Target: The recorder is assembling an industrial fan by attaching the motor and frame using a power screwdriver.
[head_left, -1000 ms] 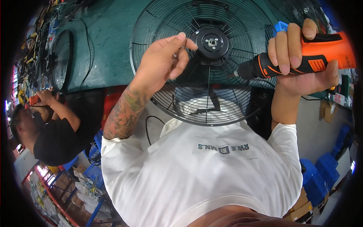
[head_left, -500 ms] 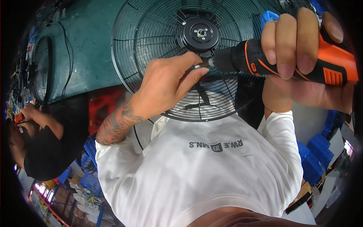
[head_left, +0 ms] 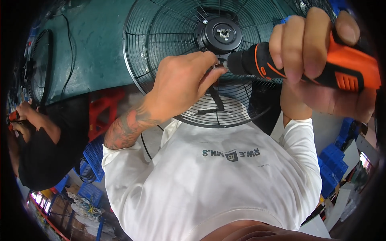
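Across the upper middle lies a round black wire fan guard (head_left: 138, 76) with a dark motor (head_left: 224, 35) at its centre. My left hand (head_left: 181, 78) is over the guard's near part, thumb and forefinger pinched on a small shiny screw (head_left: 219, 65) just below the motor. From the right, my right hand (head_left: 307, 52) grips an orange and black cordless drill (head_left: 350, 70), its fingers wrapped round the body. The drill points left, its tip right at my left fingertips. Those fingertips partly hide the screw and the bit, so I cannot tell whether they touch.
The fan rests on a green-topped table (head_left: 94, 48). A black cable (head_left: 72, 48) and another round guard (head_left: 42, 66) are at the left. A co-worker in black (head_left: 52, 148) is at the left, near a red stand (head_left: 104, 110). Blue crates (head_left: 333, 158) are stacked at the lower right.
The fan and my left hand have shifted slightly right in the picture. The drill tip and my left fingertips are closer together, and less of the screw shows.
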The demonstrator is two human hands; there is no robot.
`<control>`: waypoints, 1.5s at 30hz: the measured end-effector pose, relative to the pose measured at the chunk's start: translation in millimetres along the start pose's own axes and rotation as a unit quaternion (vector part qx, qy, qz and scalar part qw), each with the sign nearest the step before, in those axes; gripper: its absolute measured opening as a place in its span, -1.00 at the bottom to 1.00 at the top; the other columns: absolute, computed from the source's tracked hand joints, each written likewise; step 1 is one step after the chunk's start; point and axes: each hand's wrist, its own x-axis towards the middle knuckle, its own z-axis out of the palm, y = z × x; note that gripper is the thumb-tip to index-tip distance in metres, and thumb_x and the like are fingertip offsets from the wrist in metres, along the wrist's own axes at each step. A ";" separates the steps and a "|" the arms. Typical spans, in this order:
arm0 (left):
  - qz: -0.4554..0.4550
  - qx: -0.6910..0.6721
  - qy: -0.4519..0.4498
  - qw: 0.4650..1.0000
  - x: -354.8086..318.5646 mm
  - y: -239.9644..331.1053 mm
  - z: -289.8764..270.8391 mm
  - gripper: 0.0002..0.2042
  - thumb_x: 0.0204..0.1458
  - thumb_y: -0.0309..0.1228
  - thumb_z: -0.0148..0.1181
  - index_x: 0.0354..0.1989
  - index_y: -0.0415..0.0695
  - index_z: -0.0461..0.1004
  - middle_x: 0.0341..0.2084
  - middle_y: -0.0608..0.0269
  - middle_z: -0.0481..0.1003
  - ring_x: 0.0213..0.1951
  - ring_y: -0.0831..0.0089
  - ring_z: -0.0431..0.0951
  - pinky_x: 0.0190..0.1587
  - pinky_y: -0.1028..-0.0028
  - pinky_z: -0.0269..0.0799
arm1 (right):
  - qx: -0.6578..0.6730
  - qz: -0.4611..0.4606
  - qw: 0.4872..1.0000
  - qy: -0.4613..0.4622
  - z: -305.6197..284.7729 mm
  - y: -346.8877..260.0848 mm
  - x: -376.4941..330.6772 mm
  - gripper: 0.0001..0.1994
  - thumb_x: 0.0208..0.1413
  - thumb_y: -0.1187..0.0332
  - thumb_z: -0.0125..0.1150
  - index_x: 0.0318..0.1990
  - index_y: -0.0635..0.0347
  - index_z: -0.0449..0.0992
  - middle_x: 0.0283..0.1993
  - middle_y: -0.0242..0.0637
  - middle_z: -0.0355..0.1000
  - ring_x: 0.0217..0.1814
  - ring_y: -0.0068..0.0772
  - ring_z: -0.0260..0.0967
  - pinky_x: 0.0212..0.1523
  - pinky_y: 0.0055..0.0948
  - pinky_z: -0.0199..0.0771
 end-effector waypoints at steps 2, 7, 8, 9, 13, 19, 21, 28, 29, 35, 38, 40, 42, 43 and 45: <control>-0.010 -0.036 0.017 0.999 -1.6 -1.3 -2.0 -0.77 0.05 -0.45 0.42 -0.15 -0.21 0.55 -0.67 0.23 0.38 -0.69 0.50 0.33 -0.61 0.45 0.21 | 0.120 -0.065 0.991 -0.009 -3.8 18.2 -0.7 -0.53 0.31 -0.06 0.16 0.13 0.01 0.22 -0.37 -0.25 0.43 -0.45 -0.19 0.47 -0.33 -0.25 0.46; -0.200 -0.156 0.088 0.963 -14.5 -13.9 -29.9 -0.71 0.13 -0.54 0.29 0.05 -0.22 0.55 -0.59 0.48 0.27 -0.56 0.70 0.23 -0.49 0.65 0.10 | 0.092 -0.066 0.989 0.094 1.0 35.5 0.7 -0.37 0.20 -0.20 0.21 0.08 0.21 0.33 -0.41 -0.14 0.43 -0.47 -0.19 0.45 -0.34 -0.23 0.48; -0.219 -0.245 0.113 0.938 -14.7 -21.1 -37.1 -0.72 0.21 -0.55 0.13 0.08 -0.27 0.53 -0.45 0.42 0.40 -0.50 0.68 0.32 -0.46 0.65 0.18 | 0.066 -0.053 0.990 0.113 2.8 36.9 2.5 -0.35 0.17 -0.21 0.23 0.05 0.26 0.36 -0.42 -0.11 0.43 -0.47 -0.19 0.45 -0.34 -0.22 0.49; -0.216 -0.296 0.111 0.924 -15.8 -27.2 -42.9 -0.70 0.24 -0.55 0.07 0.11 -0.32 0.50 -0.36 0.32 0.47 -0.46 0.66 0.38 -0.45 0.64 0.24 | 0.061 -0.053 0.994 0.079 1.4 44.8 9.2 -0.35 0.16 -0.17 0.26 0.05 0.30 0.34 -0.43 -0.09 0.43 -0.47 -0.18 0.45 -0.35 -0.23 0.51; -0.241 -0.430 0.108 0.864 -21.1 -38.3 -42.2 -0.65 0.31 -0.49 -0.05 0.18 -0.42 0.41 -0.07 0.00 0.59 -0.36 0.57 0.53 -0.41 0.60 0.42 | 0.089 -0.031 0.988 0.122 8.1 71.8 9.5 -0.36 0.14 -0.08 0.33 0.01 0.39 0.31 -0.45 -0.06 0.41 -0.48 -0.19 0.44 -0.39 -0.28 0.53; -0.236 -0.518 0.106 0.815 -26.5 -45.1 -46.2 -0.63 0.39 -0.37 -0.09 0.19 -0.41 0.40 -0.24 0.01 0.63 -0.63 0.67 0.40 -0.57 0.70 0.28 | 0.042 -0.027 0.995 0.084 6.3 93.5 11.0 -0.35 0.08 -0.04 0.42 -0.02 0.38 0.30 -0.44 -0.10 0.40 -0.49 -0.25 0.42 -0.40 -0.33 0.51; -0.243 -0.508 0.095 0.821 -27.6 -47.0 -49.0 -0.64 0.39 -0.36 -0.10 0.16 -0.40 0.43 -0.33 0.07 0.62 -0.68 0.70 0.32 -0.62 0.71 0.19 | 0.053 -0.027 0.996 0.062 7.8 95.4 13.8 -0.34 0.05 -0.07 0.45 -0.05 0.36 0.31 -0.44 -0.13 0.40 -0.47 -0.27 0.42 -0.41 -0.35 0.49; -0.224 -0.442 0.132 0.859 -29.6 -48.1 -43.6 -0.68 0.38 -0.34 -0.08 0.04 -0.34 0.51 -0.49 0.21 0.60 -0.75 0.80 0.14 -0.69 0.74 0.01 | 0.010 0.016 0.998 0.058 23.3 89.5 7.4 -0.26 -0.06 -0.27 0.45 -0.11 0.24 0.33 -0.43 -0.24 0.40 -0.40 -0.35 0.41 -0.35 -0.42 0.44; -0.233 -0.444 0.136 0.854 -30.0 -46.5 -43.2 -0.68 0.38 -0.34 -0.08 0.04 -0.34 0.51 -0.49 0.21 0.60 -0.75 0.80 0.14 -0.69 0.74 0.01 | 0.006 0.020 0.998 0.058 24.9 88.9 6.5 -0.26 -0.06 -0.27 0.45 -0.11 0.24 0.33 -0.43 -0.24 0.40 -0.40 -0.35 0.40 -0.35 -0.42 0.44; -0.222 -0.444 0.130 0.858 -31.3 -41.2 -40.8 -0.70 0.39 -0.32 -0.07 -0.01 -0.29 0.51 -0.40 0.16 0.65 -0.74 0.85 0.13 -0.71 0.75 -0.02 | 0.022 0.024 0.999 0.034 19.3 91.3 13.1 -0.27 -0.05 -0.27 0.44 -0.11 0.25 0.34 -0.42 -0.24 0.40 -0.40 -0.35 0.41 -0.35 -0.42 0.45; -0.203 -0.477 0.148 0.843 -31.7 -42.0 -39.6 -0.74 0.38 -0.30 -0.02 -0.10 -0.23 0.53 -0.47 0.26 0.64 -0.70 0.86 0.14 -0.66 0.75 0.01 | -0.037 0.012 0.998 -0.053 12.3 93.4 14.0 -0.27 0.06 -0.32 0.15 0.03 0.25 0.36 -0.40 -0.29 0.34 -0.47 -0.44 0.29 -0.36 -0.41 0.38; -0.232 -0.463 0.105 0.849 -34.3 -42.6 -41.4 -0.74 0.36 -0.28 0.05 -0.23 -0.22 0.54 -0.56 0.30 0.60 -0.69 0.82 0.19 -0.64 0.71 0.07 | -0.063 0.007 0.997 0.039 14.5 95.7 8.9 -0.23 0.06 -0.37 0.11 -0.04 0.30 0.35 -0.43 -0.25 0.32 -0.50 -0.42 0.29 -0.47 -0.39 0.38; -0.222 -0.437 0.094 0.867 -33.7 -41.1 -36.1 -0.76 0.33 -0.29 0.11 -0.26 -0.23 0.56 -0.59 0.34 0.58 -0.67 0.80 0.25 -0.62 0.68 0.12 | -0.047 -0.010 0.999 -0.004 16.0 95.5 7.8 -0.19 0.04 -0.41 0.10 -0.01 0.31 0.36 -0.44 -0.28 0.32 -0.50 -0.43 0.30 -0.47 -0.38 0.39; -0.211 -0.414 0.080 0.882 -34.9 -38.3 -33.9 -0.77 0.30 -0.31 0.16 -0.28 -0.23 0.57 -0.63 0.37 0.55 -0.66 0.77 0.30 -0.61 0.64 0.17 | -0.010 0.016 0.999 0.048 18.6 92.9 7.0 -0.23 0.00 -0.35 0.27 -0.05 0.29 0.36 -0.44 -0.26 0.36 -0.46 -0.39 0.36 -0.42 -0.40 0.42; -0.208 -0.333 0.081 0.916 -37.4 -33.4 -32.2 -0.82 0.27 -0.37 0.20 -0.26 -0.25 0.58 -0.58 0.37 0.57 -0.62 0.73 0.35 -0.55 0.64 0.21 | -0.031 0.046 0.997 0.061 19.1 82.9 13.2 -0.28 0.05 -0.29 0.31 -0.01 0.26 0.35 -0.43 -0.23 0.38 -0.46 -0.32 0.40 -0.40 -0.41 0.45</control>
